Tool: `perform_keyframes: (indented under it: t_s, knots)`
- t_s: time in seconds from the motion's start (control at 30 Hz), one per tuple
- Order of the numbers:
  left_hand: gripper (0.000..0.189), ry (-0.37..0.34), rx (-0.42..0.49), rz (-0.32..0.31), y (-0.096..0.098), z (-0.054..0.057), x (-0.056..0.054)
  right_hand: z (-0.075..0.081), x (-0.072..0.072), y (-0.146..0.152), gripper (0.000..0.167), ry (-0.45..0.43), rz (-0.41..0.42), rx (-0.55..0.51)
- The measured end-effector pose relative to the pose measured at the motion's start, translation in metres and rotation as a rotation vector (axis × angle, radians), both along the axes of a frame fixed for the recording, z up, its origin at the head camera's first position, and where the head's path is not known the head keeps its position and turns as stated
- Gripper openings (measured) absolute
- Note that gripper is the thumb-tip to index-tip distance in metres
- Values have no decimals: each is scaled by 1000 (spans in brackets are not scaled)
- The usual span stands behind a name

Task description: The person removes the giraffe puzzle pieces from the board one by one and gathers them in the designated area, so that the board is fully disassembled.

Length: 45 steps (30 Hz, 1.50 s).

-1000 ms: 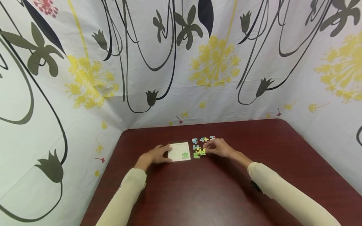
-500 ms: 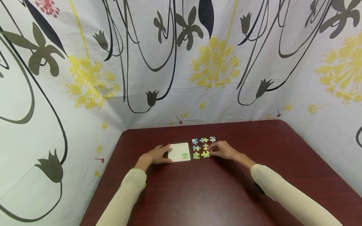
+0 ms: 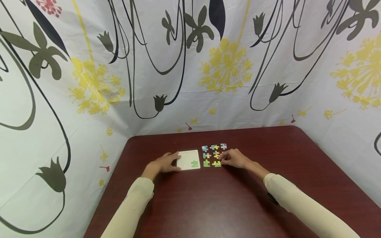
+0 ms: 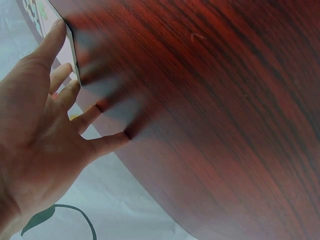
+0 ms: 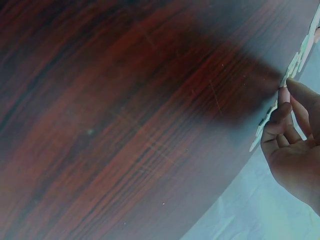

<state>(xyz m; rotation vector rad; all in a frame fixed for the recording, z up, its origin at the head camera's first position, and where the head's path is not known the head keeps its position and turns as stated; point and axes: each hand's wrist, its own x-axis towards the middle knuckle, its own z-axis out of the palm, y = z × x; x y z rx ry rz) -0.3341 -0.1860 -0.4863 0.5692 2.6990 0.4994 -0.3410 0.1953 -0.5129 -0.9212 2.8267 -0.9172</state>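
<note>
A square white puzzle tray lies on the table, with a green puzzle piece in its near right corner. My left hand rests at the tray's left side, fingers spread; in the left wrist view its thumb touches the tray edge. Right of the tray, small colourful jigsaw pieces lie in loose rows. With thumb and forefinger my right hand pinches the yellow-green puzzle piece in the nearest row. Its fingers partly cover a piece at the right end of the middle row.
The dark red wooden table has rounded far corners. Behind and on both sides hangs a white cloth with a flower print. Among the other pieces are a blue one and a green one.
My right hand has shifted slightly right with the yellow-green puzzle piece, from beside the green one to a gap away. The left hand and tray have stayed put.
</note>
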Motion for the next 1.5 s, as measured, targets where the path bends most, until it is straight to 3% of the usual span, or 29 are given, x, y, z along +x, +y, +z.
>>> perform_keyframes:
  t_s: [0.4, 0.7, 1.07, 1.5]
  knots:
    - [72, -1, 2, -3, -3, -1, 0, 2, -2, -10, 16, 1, 40, -32]
    - [72, -1, -4, -13, -5, -2, -2, 4, -5, -34, 15, 35, 82, -57]
    - [72, 0, -24, -5, -4, -4, -3, 4, -12, -66, 17, 19, 114, -54]
    - [73, -11, -6, -8, -1, 2, 0, 2, -15, -97, 18, -6, 130, -57]
